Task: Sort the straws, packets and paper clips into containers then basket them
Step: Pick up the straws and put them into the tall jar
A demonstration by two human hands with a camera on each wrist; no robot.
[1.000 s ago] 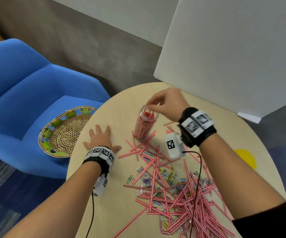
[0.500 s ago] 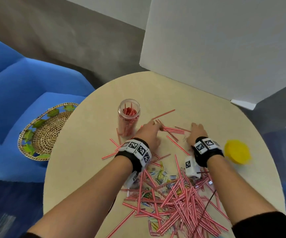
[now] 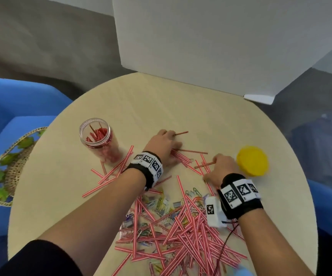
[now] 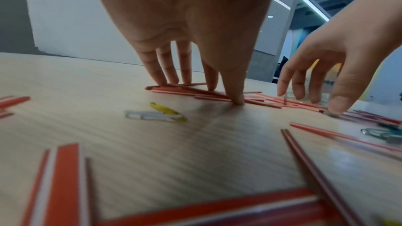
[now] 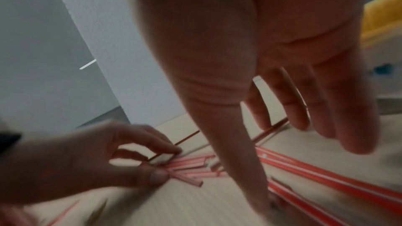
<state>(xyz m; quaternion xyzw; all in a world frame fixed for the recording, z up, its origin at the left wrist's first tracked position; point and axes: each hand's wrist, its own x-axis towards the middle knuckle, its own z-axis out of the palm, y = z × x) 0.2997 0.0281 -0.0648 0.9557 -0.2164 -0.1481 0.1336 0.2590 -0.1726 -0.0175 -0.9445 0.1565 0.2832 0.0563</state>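
Red-and-white striped straws (image 3: 191,234), thin, scattered.

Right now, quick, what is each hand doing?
Left hand: pinching a bunch of straws against the table.
Right hand: open, touching other straws.

head overhead, wrists low by table (image 3: 181,100)

Two hands, the left hand (image 3: 164,146) and the right hand (image 3: 221,169). One clear jar (image 3: 106,154) out past the left little finger, one yellow lid (image 3: 252,160) near the right little finger, one woven basket (image 3: 14,168). Two loose paper clips (image 4: 150,115) short of the left thumb. The straws (image 3: 191,242) behind the fingers are too many to count
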